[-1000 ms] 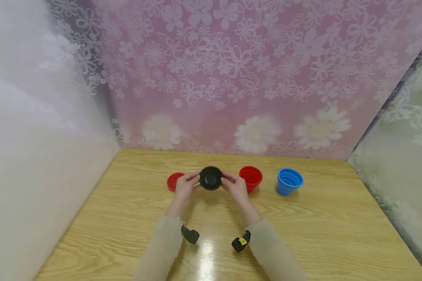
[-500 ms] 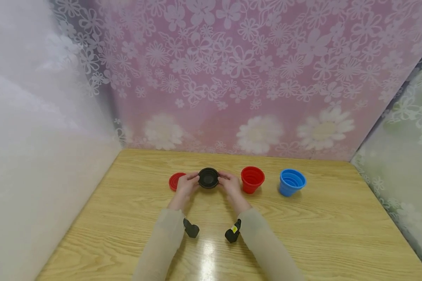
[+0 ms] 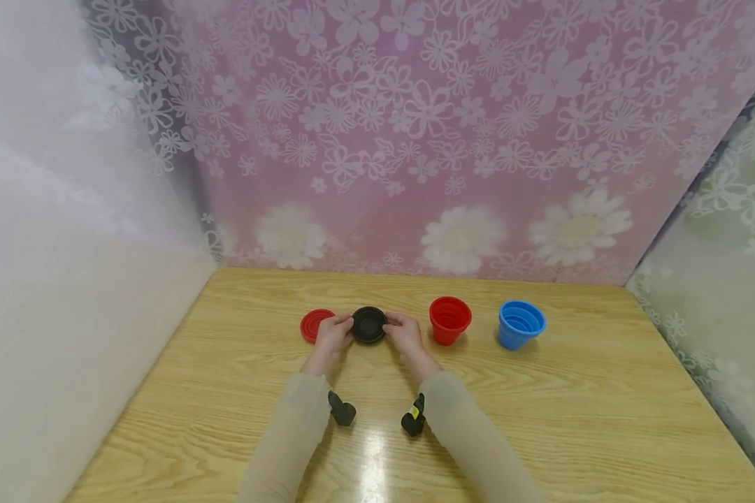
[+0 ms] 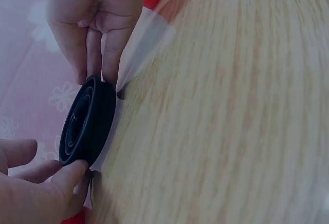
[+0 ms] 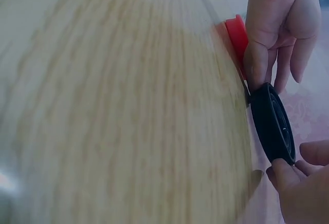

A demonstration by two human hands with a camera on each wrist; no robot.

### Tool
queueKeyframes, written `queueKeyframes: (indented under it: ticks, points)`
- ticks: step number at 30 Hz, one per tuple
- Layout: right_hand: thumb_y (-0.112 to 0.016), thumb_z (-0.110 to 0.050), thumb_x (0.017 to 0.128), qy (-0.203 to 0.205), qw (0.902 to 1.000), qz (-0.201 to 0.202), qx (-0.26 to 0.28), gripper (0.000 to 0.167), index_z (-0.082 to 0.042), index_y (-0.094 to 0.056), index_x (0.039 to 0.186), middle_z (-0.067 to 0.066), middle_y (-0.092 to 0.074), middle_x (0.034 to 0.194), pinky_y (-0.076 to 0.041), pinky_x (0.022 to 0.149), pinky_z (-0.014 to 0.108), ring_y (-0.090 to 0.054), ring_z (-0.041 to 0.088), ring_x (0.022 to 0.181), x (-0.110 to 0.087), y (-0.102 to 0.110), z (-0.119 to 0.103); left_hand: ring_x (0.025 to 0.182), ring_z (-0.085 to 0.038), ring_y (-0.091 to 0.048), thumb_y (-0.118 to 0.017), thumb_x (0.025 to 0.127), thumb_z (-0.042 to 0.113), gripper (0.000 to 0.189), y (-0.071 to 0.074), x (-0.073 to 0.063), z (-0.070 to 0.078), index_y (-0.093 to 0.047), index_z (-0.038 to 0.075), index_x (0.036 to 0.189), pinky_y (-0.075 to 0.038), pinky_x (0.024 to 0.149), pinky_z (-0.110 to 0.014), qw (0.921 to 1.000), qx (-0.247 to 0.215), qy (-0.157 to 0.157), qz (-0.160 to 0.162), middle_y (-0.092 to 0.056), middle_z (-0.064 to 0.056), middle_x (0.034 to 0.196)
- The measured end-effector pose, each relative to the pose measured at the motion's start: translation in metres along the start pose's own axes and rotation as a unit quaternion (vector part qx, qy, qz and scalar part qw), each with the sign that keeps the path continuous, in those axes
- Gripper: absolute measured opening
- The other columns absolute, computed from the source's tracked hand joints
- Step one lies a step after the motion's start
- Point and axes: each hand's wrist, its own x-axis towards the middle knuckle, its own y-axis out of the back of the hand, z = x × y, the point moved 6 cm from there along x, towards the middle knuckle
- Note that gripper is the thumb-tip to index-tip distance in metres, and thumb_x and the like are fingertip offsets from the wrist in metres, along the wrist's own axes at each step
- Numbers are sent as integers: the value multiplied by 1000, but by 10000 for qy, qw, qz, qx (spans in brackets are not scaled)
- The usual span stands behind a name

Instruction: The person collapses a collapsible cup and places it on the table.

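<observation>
Black cup (image 3: 369, 325) lowered toward desk (image 3: 579, 419) | left hand (image 3: 333, 334), right hand (image 3: 405, 334) pinching its rim | apparently setting down | next likely needs even release

The left arm (image 3: 289, 433) and the right arm (image 3: 472, 436) are stretched forward and angled inward, so that the two hands are placed near each other. Each arm is covered by a pale sleeve (image 3: 267, 475), and the wrists (image 3: 314, 363) are left bare beyond the cuffs. The left hand (image 3: 332, 334) and the right hand (image 3: 405, 334) are turned to face one another, their fingertips (image 4: 74, 172) well short of being joined. In each hand a pinch is formed by bent digits.
</observation>
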Motion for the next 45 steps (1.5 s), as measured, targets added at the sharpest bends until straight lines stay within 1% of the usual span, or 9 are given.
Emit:
queueKeyframes:
  ticks: [2, 5, 13, 18, 21, 30, 33, 39, 45]
  points:
    - [-49, 9, 84, 49, 10000, 12, -73, 36, 11, -48, 120, 27, -48, 119, -43, 87, 36, -47, 31, 110, 3, 0, 4, 102, -24, -53, -66, 80, 26, 43, 15, 37, -41, -57, 3, 115, -48, 75, -41, 10000, -11, 84, 27, -53, -13, 117]
    - [-49, 8, 84, 95, 9996, 56, -265, 36, 11, -47, 120, 26, -48, 120, -42, 87, 36, -46, 31, 111, 5, 0, 6, 101, -21, -55, -70, 75, 31, 47, 19, 45, -52, -58, 6, 113, -49, 75, -38, 9999, -74, 145, 55, -54, -10, 116]
    - [-49, 4, 85, 29, 9984, 2, -565, 39, 8, -46, 123, 23, -47, 123, -43, 86, 34, -45, 28, 112, 2, 0, 4, 104, -22, -52, -60, 85, 17, 40, -33, -69, 69, -52, -6, 117, -46, 82, -35, 9994, 291, -6, 164, -51, -17, 118]
    - [-50, 2, 85, -53, 9985, -48, -546, 40, 8, -44, 124, 22, -44, 126, -44, 80, 29, -45, 27, 109, 0, 1, 4, 102, -21, -52, -67, 79, 18, 43, -46, -102, 103, -56, -3, 115, -47, 78, -35, 9989, 399, 53, 219, -52, -16, 116]
    - [-50, 1, 85, -35, 9985, -59, -548, 41, 7, -44, 125, 21, -44, 126, -44, 82, 31, -44, 27, 110, -1, 2, 4, 100, -19, -53, -72, 75, 24, 48, -48, -102, 104, -57, -2, 113, -48, 75, -35, 9989, 381, 31, 274, -54, -15, 113]
    - [-53, -7, 86, 613, 9910, -147, -1178, 42, 3, -44, 127, 19, -43, 129, -34, 95, 41, -38, 31, 119, -14, 6, -15, 116, -36, -38, -58, 86, 12, 50, -102, -209, 222, -39, -10, 126, -37, 92, -43, 9856, 1619, 137, 460, -39, -26, 128]
    - [-53, -8, 86, 1046, 9835, -149, -1470, 41, 4, -45, 125, 19, -45, 127, -35, 94, 41, -40, 31, 117, -25, 9, -25, 122, -37, -31, -57, 86, 10, 51, -111, -228, 238, -37, -12, 127, -31, 97, -43, 9855, 1681, -27, 221, -35, -27, 131]
    - [-54, -3, 85, 1675, 9747, -200, -1463, 39, 8, -47, 121, 22, -48, 122, -37, 92, 42, -45, 33, 112, -47, 18, -34, 119, -35, -37, -60, 84, 15, 50, -109, -231, 227, -43, -9, 124, -33, 96, -43, 9844, 1718, -372, -47, -41, -25, 127]
    - [-54, -5, 85, 1568, 9776, -163, -1397, 36, 2, -51, 120, 17, -52, 120, -38, 91, 41, -47, 28, 111, -64, 29, -37, 113, -35, -42, -60, 84, 13, 49, -121, -252, 241, -43, -10, 124, -37, 92, -41, 9863, 1543, -426, -409, -43, -27, 125]
